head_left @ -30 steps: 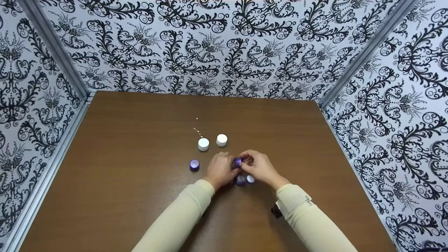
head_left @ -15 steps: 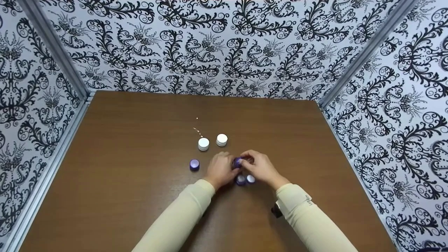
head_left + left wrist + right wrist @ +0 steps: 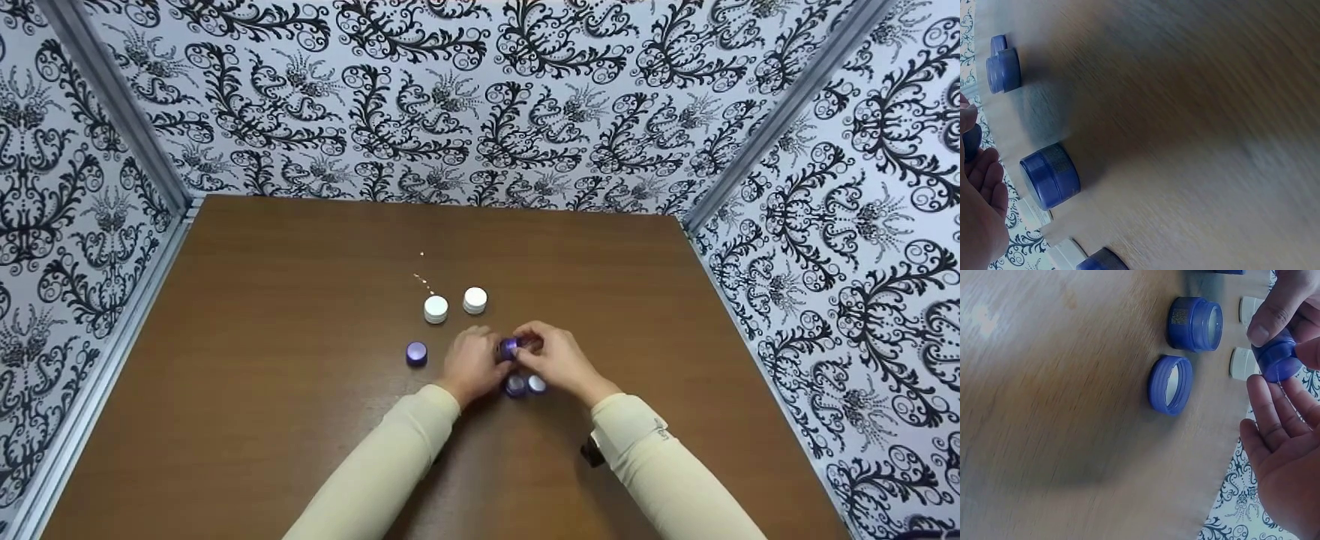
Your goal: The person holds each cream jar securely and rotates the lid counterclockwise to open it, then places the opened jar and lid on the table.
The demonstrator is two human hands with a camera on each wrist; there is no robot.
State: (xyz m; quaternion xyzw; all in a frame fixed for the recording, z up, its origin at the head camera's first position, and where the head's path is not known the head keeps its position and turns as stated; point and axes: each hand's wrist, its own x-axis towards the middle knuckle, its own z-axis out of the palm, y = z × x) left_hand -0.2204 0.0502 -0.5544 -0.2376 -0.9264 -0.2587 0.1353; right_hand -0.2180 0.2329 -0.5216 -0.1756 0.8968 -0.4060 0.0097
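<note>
A small purple jar (image 3: 508,348) is held between both hands near the middle of the table, tilted on its side. My left hand (image 3: 472,364) grips its body, the thumb (image 3: 1269,323) lying along it in the right wrist view. My right hand (image 3: 559,364) pinches the other end with thumb and fingertips, its remaining fingers spread below. Just below the hands stands an open purple jar (image 3: 1193,324), with a purple screw lid (image 3: 1171,385) resting on the table beside it. In the left wrist view, another purple jar (image 3: 1050,175) stands near my left hand.
Two white jars (image 3: 436,309) (image 3: 475,300) stand beyond the hands. Left of my left hand is a purple jar (image 3: 416,354). Small white specks (image 3: 424,282) lie behind the white jars. Patterned walls (image 3: 465,105) border the brown table (image 3: 262,337).
The right fingers and thumb shift slightly around the end of the held jar. Both arms and the jars on the table stay in place.
</note>
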